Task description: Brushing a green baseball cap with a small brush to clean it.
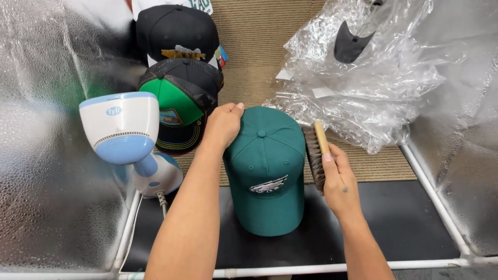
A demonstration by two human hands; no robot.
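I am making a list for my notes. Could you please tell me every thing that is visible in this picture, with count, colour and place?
green cap: 1, dark green, centre, on black mat
brush: 1, wooden with dark bristles, right of green cap
stacked caps: at least 2, black, one with green underbrim, upper left
steamer: 1, white and blue, left
plastic wrap: 1 heap, clear, upper right
black mat: 1, bottom
left hand: on green cap's crown
right hand: holds brush
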